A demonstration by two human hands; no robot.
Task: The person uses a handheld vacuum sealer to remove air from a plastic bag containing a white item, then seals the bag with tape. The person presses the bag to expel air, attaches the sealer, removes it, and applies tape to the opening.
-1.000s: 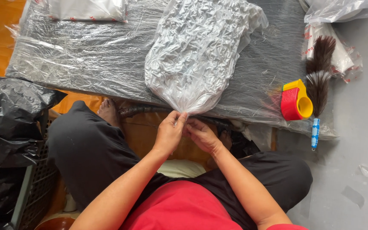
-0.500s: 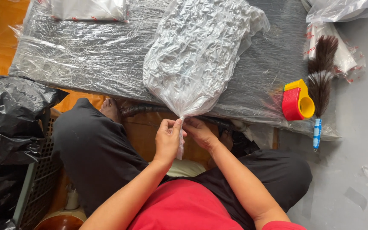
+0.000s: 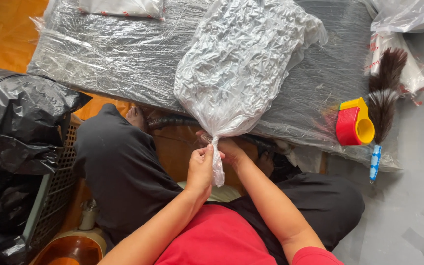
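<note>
The left hand (image 3: 200, 169) is pinching the twisted neck of the clear plastic bag (image 3: 241, 64) (crinkled, lying at 12 o'clock); the right hand (image 3: 229, 147) is gripping just above.

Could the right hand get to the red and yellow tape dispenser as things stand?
Probably yes, once it lets go: the right hand is at the twisted neck of the clear bag, and the tape dispenser sits on the same side on the low table, with nothing lying between them.
</note>
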